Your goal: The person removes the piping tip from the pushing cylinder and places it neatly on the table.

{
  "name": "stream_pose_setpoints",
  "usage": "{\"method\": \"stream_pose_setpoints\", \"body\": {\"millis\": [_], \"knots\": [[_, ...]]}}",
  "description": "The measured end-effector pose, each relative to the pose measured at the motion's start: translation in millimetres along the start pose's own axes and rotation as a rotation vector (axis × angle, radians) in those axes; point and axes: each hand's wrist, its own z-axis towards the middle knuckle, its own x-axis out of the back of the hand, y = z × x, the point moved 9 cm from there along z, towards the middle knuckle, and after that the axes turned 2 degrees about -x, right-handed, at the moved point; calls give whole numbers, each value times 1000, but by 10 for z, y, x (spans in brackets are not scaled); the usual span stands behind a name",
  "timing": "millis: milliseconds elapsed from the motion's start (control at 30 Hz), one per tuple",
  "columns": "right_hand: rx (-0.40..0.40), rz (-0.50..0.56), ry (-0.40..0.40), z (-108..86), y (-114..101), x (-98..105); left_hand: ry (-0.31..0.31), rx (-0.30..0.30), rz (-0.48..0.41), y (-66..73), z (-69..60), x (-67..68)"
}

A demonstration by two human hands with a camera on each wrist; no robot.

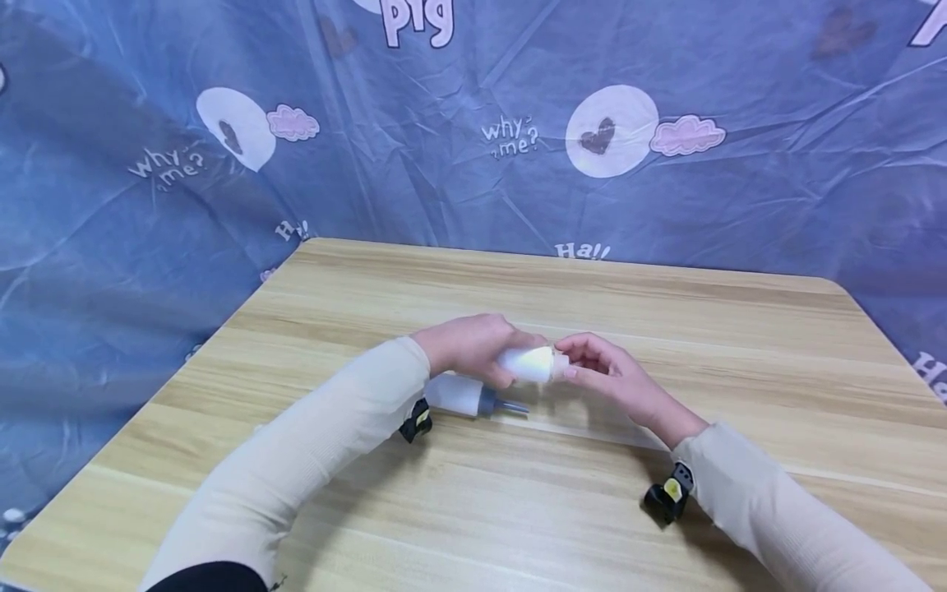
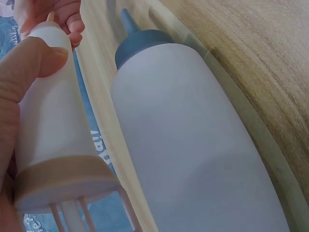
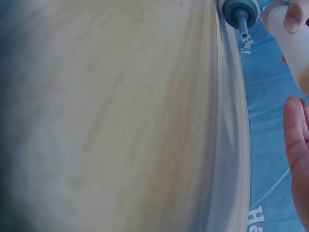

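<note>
My left hand (image 1: 481,345) grips a white squeeze bottle (image 1: 527,363), tilted above the table, its thumb pressing on the side. In the left wrist view this bottle (image 2: 53,106) shows a narrow tip at the far end and a tan ring with several thin prongs at the near end. My right hand (image 1: 614,374) is at the tip end, fingers loosely curved around it; contact is unclear. Straight fingers (image 3: 295,135) show in the right wrist view. A second white squeeze bottle (image 1: 455,395), with a blue-grey nozzle cap (image 1: 487,401), lies below the left hand.
The bottles are over a light wood-grain table (image 1: 473,510). Behind it and along its left side hangs a blue printed sheet (image 1: 444,164). Each wrist carries a small black camera, one near the left cuff (image 1: 333,444).
</note>
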Motion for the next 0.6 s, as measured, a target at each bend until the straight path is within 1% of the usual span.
{"method": "stream_pose_setpoints", "body": {"millis": [233,367,600], "knots": [[-24,52,-32,2,41,-14,-7,8,14,7,-4,-4],[-36,32,-30,2,65,-13,-13,25,20,0,-13,-8],[-28,2,-3,-6,57,-3,-23,42,8,5,-26,-15]]}}
